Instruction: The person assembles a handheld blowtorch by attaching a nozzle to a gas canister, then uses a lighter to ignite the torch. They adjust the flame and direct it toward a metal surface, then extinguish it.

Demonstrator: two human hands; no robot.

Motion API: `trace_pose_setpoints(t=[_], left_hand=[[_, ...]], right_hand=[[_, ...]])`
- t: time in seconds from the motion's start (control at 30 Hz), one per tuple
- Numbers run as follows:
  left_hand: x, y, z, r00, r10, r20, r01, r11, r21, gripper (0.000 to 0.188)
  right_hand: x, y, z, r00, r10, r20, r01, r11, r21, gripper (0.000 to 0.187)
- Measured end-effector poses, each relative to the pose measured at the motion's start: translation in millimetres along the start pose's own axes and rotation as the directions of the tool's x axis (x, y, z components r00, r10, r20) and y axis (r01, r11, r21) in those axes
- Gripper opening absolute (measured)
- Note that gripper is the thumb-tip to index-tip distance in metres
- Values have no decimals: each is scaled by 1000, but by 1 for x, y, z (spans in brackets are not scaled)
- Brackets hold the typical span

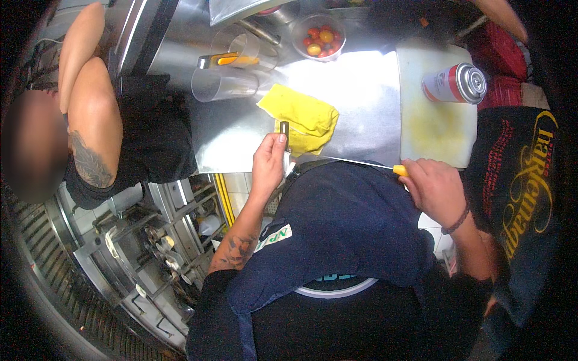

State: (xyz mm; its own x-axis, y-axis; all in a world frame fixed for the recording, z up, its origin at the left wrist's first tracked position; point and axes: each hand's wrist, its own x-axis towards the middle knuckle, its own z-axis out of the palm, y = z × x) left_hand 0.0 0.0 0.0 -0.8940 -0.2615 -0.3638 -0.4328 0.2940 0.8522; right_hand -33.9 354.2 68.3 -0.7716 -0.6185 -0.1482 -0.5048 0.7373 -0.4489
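My right hand (436, 189) is closed around the yellow handle of a knife (361, 162). The long, thin blade points left across the front of my body, its far end close to my left hand (269, 159). In that hand I grip a small black-and-white tool (284, 127), its dark end standing up past my thumb. Its exact kind, and whether the blade touches it, I cannot make out. Just beyond the tool, a folded yellow cloth (307, 114) lies on the steel worktop (367, 84).
Clear plastic cups (220, 84) lie at the back left. A tub of cherry tomatoes (319, 39) stands behind. On the right, a white cutting board (421, 132) bears a red-and-white metal can (454, 84). People stand close on my left (90, 120) and right (512, 180).
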Motion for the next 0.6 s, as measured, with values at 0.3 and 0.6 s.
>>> trace_pose_setpoints(t=[0.3,0.6], left_hand=[[14,11,-5,990,138,-30,-134,984,117,31],[26,29,-14,975,224,-9,-218,956,198,31]], right_hand=[[28,33,2,982,34,186,-80,966,245,23],[26,24,-11,986,-81,144,54,982,181,28]])
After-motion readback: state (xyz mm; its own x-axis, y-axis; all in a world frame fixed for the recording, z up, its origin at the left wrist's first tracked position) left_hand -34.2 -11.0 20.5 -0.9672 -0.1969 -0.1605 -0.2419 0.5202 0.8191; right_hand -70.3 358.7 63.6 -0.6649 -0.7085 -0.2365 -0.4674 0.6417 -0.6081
